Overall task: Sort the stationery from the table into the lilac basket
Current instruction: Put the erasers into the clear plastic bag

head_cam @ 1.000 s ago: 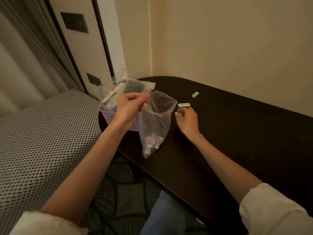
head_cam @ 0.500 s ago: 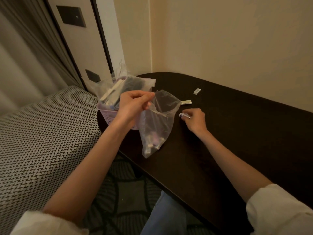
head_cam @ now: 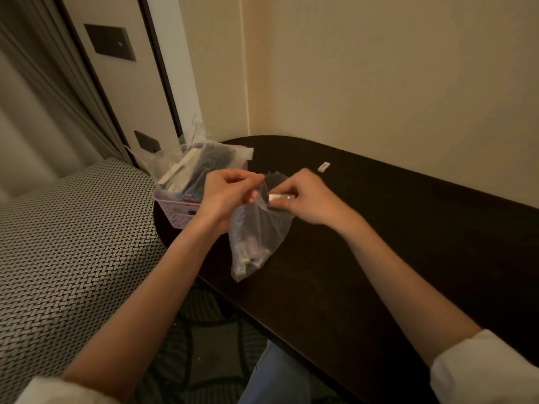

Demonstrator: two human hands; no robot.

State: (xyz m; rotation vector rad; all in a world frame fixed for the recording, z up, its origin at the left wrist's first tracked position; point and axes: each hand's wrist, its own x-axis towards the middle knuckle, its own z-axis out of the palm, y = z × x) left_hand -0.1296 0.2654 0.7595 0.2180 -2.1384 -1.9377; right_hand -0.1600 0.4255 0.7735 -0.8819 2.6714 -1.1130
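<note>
My left hand (head_cam: pixel 224 193) pinches the rim of a clear plastic bag (head_cam: pixel 256 237) that hangs over the dark table (head_cam: pixel 393 243); several small items lie at the bag's bottom. My right hand (head_cam: pixel 303 199) pinches small pale stationery pieces (head_cam: pixel 280 197) at the bag's open mouth. The lilac basket (head_cam: pixel 178 211) stands at the table's left end, behind my left hand, stuffed with clear bags of stationery. One small white piece (head_cam: pixel 324 166) lies on the table near the wall.
A bed or bench with a black-and-white woven cover (head_cam: pixel 64 243) borders the table on the left. A beige wall runs along the table's far side. My knee in blue trousers (head_cam: pixel 274 374) shows below the table's near edge.
My right hand lifted the small pieces off the table and brought them left to the bag's mouth. The silvery piece that lay beside it is gone from the table.
</note>
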